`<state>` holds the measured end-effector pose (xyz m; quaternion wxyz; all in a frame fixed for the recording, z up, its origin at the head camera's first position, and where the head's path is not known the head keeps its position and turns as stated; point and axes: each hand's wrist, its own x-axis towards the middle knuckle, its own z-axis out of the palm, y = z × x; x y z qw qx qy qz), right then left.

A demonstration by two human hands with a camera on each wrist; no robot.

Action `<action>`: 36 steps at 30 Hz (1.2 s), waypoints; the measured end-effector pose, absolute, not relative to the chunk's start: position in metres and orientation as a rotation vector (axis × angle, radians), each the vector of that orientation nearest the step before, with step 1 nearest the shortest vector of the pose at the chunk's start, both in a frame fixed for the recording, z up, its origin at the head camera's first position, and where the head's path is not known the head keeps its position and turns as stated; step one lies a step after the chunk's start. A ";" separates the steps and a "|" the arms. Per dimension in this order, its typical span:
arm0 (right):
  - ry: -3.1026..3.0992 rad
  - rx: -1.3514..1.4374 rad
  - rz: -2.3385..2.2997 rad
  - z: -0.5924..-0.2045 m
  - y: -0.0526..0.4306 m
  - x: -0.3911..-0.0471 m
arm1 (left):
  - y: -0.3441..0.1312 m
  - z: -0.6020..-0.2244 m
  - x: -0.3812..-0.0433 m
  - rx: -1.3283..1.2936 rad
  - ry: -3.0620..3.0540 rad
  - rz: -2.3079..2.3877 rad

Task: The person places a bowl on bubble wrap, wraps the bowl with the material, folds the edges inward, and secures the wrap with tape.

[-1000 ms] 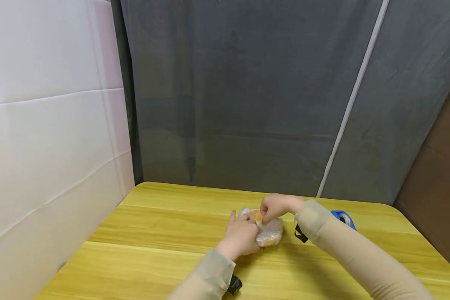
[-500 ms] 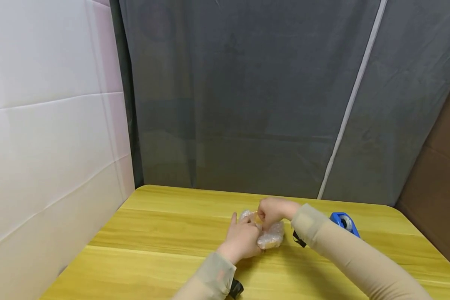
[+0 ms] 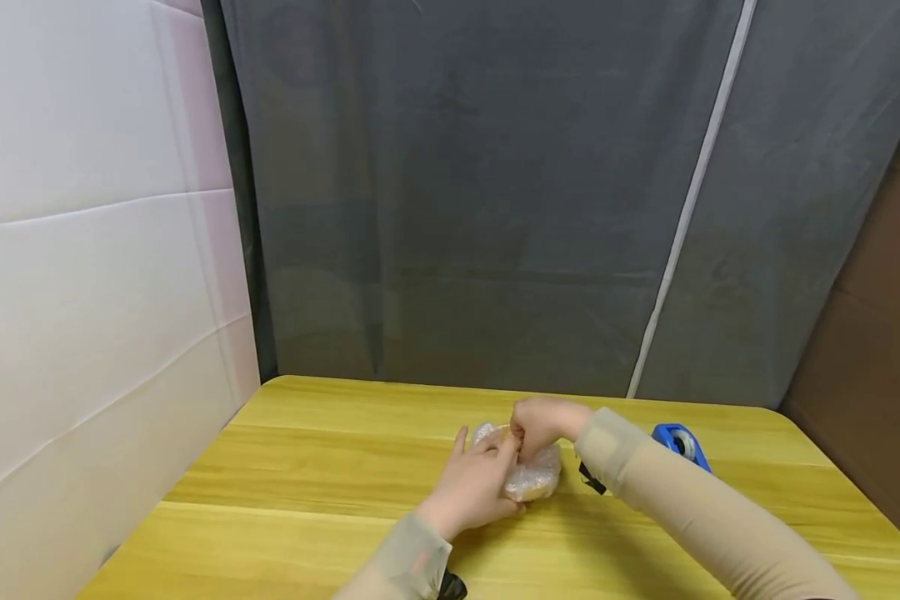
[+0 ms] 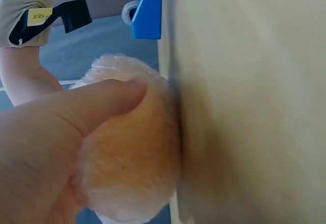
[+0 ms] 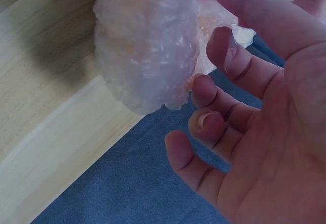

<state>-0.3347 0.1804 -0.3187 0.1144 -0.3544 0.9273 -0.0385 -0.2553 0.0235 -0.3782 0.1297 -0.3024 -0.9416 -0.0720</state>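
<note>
A bubble-wrapped bundle (image 3: 534,477) with something orange-yellow inside lies on the wooden table. My left hand (image 3: 471,490) holds it from the left; the left wrist view shows the thumb (image 4: 114,99) laid across the wrap. My right hand (image 3: 543,427) works at the bundle's top, fingers bent downward. From the right wrist, the bubble wrap (image 5: 147,46) appears close by the thumb and bent fingertips (image 5: 204,89), with thumb and index apart. Whether the right fingers pinch a wrap edge or only touch it cannot be made out.
A blue tape dispenser (image 3: 678,443) with a roll stands right of the bundle, behind the right forearm. The table (image 3: 307,467) has a dark grey curtain (image 3: 457,208) beyond it, a white panel (image 3: 105,292) at left and a brown panel (image 3: 877,333) at right.
My left hand's fingers have shifted slightly over the wrap toward the right hand. The right hand has stayed at the bundle's top. The head view has turned slightly.
</note>
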 end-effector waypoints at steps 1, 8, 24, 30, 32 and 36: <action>2.718 -1.035 -0.107 -0.319 0.180 -0.335 | 0.022 -0.379 -0.255 -0.887 -2.722 -0.211; 2.712 -0.987 -0.109 -0.317 0.180 -0.335 | 0.019 -0.381 -0.253 -0.919 -2.591 -0.124; 2.696 -0.899 0.016 -0.313 0.175 -0.344 | 0.022 -0.381 -0.251 -0.952 -2.564 -0.033; 2.744 -0.890 0.148 -0.312 0.169 -0.344 | 0.024 -0.382 -0.251 -0.952 -2.584 -0.069; 2.754 -0.878 0.189 -0.312 0.168 -0.344 | 0.024 -0.382 -0.251 -0.950 -2.585 -0.073; 2.758 -0.863 0.225 -0.312 0.168 -0.346 | 0.025 -0.381 -0.251 -0.942 -2.591 -0.061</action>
